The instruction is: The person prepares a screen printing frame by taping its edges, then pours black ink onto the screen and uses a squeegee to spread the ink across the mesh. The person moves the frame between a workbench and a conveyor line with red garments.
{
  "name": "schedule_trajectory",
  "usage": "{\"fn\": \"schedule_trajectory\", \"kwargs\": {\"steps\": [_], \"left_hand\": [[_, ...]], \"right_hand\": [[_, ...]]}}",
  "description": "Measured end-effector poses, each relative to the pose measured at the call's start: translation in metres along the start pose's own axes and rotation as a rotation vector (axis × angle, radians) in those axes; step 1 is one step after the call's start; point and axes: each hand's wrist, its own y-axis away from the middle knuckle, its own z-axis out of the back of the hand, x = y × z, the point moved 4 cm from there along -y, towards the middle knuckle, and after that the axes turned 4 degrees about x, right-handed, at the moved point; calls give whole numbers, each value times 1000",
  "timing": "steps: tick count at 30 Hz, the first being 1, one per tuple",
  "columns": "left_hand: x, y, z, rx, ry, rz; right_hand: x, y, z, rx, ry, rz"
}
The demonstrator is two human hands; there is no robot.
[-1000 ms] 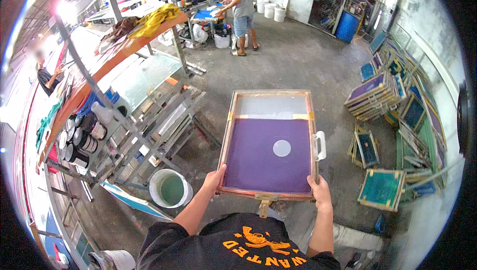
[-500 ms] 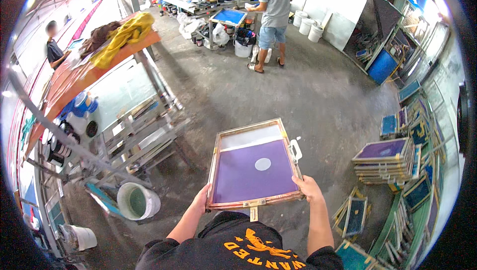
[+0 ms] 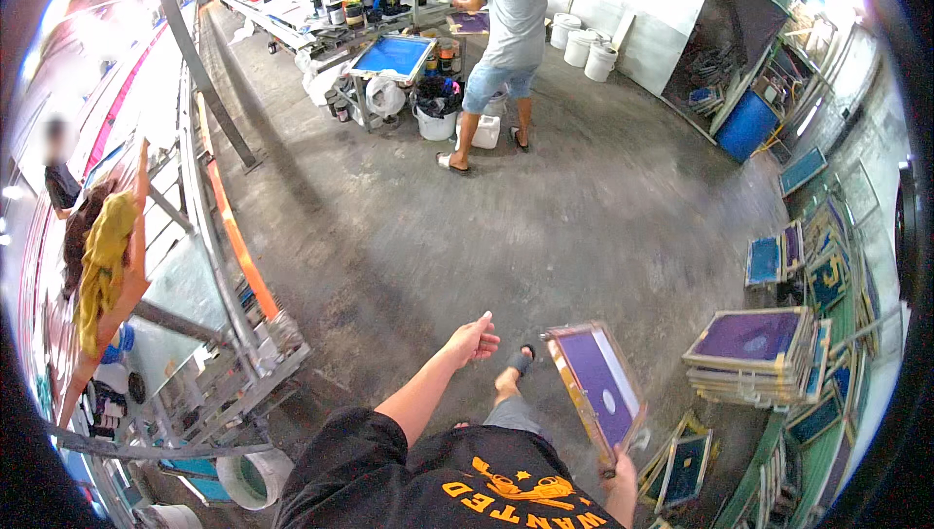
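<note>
A screen-printing frame with purple mesh, a pale band and a light round patch hangs tilted at my right side. My right hand grips its lower end, with the fingers partly hidden behind the edge. My left hand is held out in front of me, fingers loosely extended and nothing in them. It is apart from the frame, with bare floor below it. One of my sandalled feet shows between the left hand and the frame.
To the right are a stack of purple screen frames and more frames leaning low. A person stands ahead by a table with a blue screen. On the left are a metal rack and a white bucket.
My left hand has let go of the frame and reached forward. The right hand has lowered and tilted the frame to my right. The view has shifted, and the person ahead has turned toward the table.
</note>
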Motion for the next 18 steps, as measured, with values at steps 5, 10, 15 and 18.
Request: {"fn": "schedule_trajectory", "kwargs": {"steps": [5, 10, 15, 18], "left_hand": [[20, -131, 70, -208, -661, 29], [44, -128, 141, -524, -883, 258], [53, -147, 119, -538, -63, 730], [9, -236, 65, -374, 110, 643]], "right_hand": [[42, -111, -56, 136, -145, -38], [153, -251, -92, 157, -246, -171], [297, -289, -189, 378, 141, 81], [375, -333, -234, 345, 160, 69]]}}
